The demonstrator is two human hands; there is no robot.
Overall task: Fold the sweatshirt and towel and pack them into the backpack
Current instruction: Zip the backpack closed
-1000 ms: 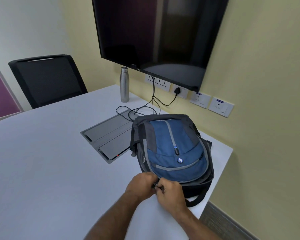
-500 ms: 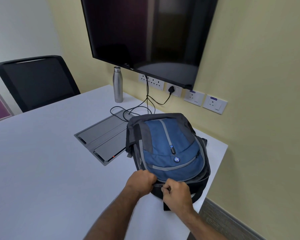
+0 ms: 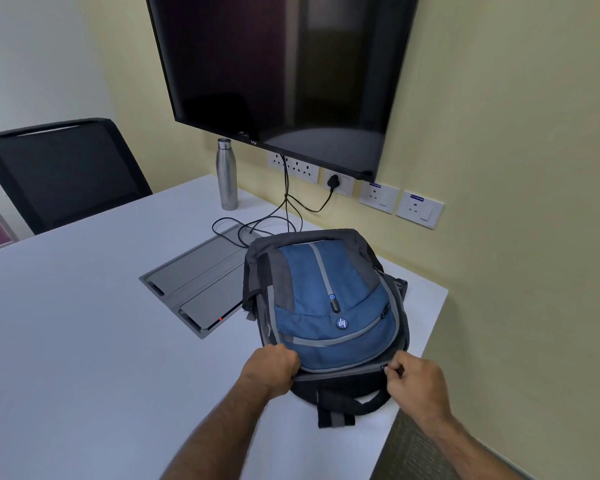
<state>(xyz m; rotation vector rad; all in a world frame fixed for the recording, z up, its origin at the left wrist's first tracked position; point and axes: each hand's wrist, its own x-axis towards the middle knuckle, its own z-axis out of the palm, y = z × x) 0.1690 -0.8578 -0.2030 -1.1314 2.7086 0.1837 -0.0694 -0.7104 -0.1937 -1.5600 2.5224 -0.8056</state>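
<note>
A blue, grey and black backpack (image 3: 329, 299) lies flat on the white table (image 3: 66, 341), its top end toward me. My left hand (image 3: 272, 367) grips the fabric at the near left edge of the bag. My right hand (image 3: 414, 381) pinches the zipper pull at the near right edge. The zip line between my hands looks closed. No sweatshirt or towel shows anywhere in view.
A grey flip-up cable panel (image 3: 194, 285) is set into the table left of the bag, with black cables (image 3: 284, 209) running up to wall sockets. A steel bottle (image 3: 226, 174) stands by the wall. A black chair (image 3: 59, 171) sits far left. A dark TV (image 3: 284, 71) hangs above.
My right hand has moved right along the bag's near edge with the zipper pull, away from my left hand, which stayed gripping the left edge.
</note>
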